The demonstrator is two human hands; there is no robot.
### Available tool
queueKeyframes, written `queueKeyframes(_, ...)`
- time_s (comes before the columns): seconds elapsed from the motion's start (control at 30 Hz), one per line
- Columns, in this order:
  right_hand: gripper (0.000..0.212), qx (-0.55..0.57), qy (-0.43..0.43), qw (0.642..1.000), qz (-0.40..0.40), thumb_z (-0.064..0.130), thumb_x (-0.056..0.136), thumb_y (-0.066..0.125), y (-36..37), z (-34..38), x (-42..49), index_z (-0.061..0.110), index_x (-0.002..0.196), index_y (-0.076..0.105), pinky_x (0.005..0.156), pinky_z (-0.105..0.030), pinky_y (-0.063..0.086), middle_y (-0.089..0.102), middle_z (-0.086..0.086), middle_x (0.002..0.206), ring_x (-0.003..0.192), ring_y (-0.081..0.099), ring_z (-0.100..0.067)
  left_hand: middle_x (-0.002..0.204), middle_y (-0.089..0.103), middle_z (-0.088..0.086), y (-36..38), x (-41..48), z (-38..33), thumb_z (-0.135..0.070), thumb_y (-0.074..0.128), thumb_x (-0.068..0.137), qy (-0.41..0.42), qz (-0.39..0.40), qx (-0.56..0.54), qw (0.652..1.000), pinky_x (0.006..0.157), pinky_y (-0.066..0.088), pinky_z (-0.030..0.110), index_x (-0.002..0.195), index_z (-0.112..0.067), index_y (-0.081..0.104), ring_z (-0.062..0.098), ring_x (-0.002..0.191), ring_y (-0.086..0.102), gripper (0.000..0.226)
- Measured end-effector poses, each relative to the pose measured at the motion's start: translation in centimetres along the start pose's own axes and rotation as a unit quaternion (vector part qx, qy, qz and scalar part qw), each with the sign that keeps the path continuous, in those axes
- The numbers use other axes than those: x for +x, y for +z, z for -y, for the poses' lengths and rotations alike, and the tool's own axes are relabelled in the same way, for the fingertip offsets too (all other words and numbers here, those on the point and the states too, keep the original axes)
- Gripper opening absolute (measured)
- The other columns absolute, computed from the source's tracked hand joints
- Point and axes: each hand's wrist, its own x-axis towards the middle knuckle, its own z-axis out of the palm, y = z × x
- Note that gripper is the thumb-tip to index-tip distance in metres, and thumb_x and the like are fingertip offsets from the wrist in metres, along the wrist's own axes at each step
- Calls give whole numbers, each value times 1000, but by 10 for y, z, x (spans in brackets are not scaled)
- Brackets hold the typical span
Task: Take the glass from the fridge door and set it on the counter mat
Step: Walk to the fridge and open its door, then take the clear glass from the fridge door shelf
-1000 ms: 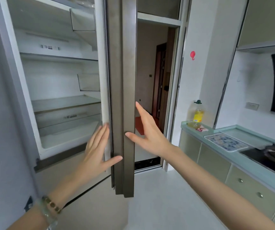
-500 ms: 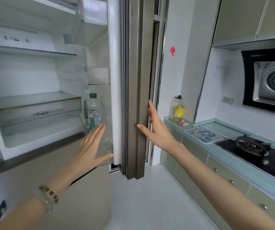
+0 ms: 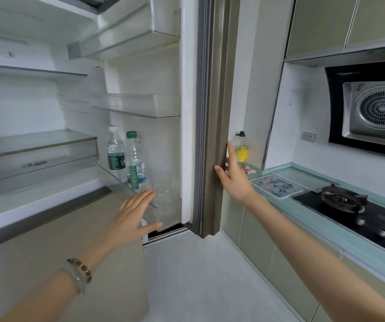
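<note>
Two plastic water bottles (image 3: 135, 159) stand in the lowest shelf of the open fridge door (image 3: 170, 135), and the clear drinking glass (image 3: 163, 194) sits just beside them, nearer the door's outer edge. The left hand (image 3: 131, 219) reaches toward it with fingers (image 3: 143, 197) spread and holding nothing; the right hand (image 3: 233, 177) rests flat against the door's brown edge, also unclenched. Being transparent, the glass is easy to misjudge, so a careless reach could knock a bottle or tip it. The patterned rectangular mat (image 3: 276, 185) lies on the bench (image 3: 326, 228) near its far end, beside the black hob (image 3: 354, 210).

left hand (image 3: 132, 217) spread — right hand (image 3: 234, 176) flat, fingers (image 3: 229, 149) extended
</note>
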Motion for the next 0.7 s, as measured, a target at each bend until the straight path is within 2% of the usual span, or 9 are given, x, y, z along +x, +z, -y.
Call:
queueKeyframes(0.07,70,-5,18,1000,-15,20,101,43,-4,-8,7,28,152,-4,99,-15,25,27,4,156,136,42,-25,161,8,-5,3,10,4,-70,43,81,7,2,1,1000,112,-1,26,152,-21,10,1,139,2,93)
queueKeyframes(0.13,68,-13,30,999,-29,19,101,42,-6,-14,12,27,153,-3,90,-9,23,30,2,155,135,42,-26,161,9,-5,7,18,9,-71,41,81,15,5,2,1000,114,0,27,152,-21,11,2,141,3,92)
queueKeyframes(0.3,65,-23,52,997,-58,16,102,37,-9,-29,28,23,153,-2,108,-21,21,21,-1,159,144,27,-22,161,7,-6,13,43,33,-78,32,78,30,21,-1,999,116,1,30,152,-22,10,8,146,4,95)
queueKeyframes(0.37,64,-24,63,995,-72,14,102,36,-8,-34,36,23,153,-2,117,-32,17,17,0,160,146,23,-21,161,6,-6,14,55,43,-82,27,76,44,20,0,999,116,0,30,152,-22,9,8,146,3,98)
queueKeyframes(0.47,64,-27,92,991,-91,14,103,35,-7,-42,46,27,153,-2,119,-38,19,16,-2,161,146,22,-20,161,4,-6,12,76,51,-81,27,77,68,20,8,997,116,-3,30,152,-23,6,3,142,-2,97)
queueKeyframes(0.57,62,-27,112,986,-120,13,103,33,-5,-48,54,28,153,1,120,-36,19,21,1,159,146,24,-20,160,5,-6,11,92,58,-80,26,76,97,25,10,995,115,-5,27,152,-22,6,0,139,-4,97)
queueKeyframes(0.7,59,-26,161,975,-152,15,103,31,0,-52,64,33,152,4,117,-40,26,26,0,158,143,31,-23,160,4,-7,14,107,69,-69,39,83,126,34,-1,991,113,-7,25,152,-22,6,-1,138,-5,90)
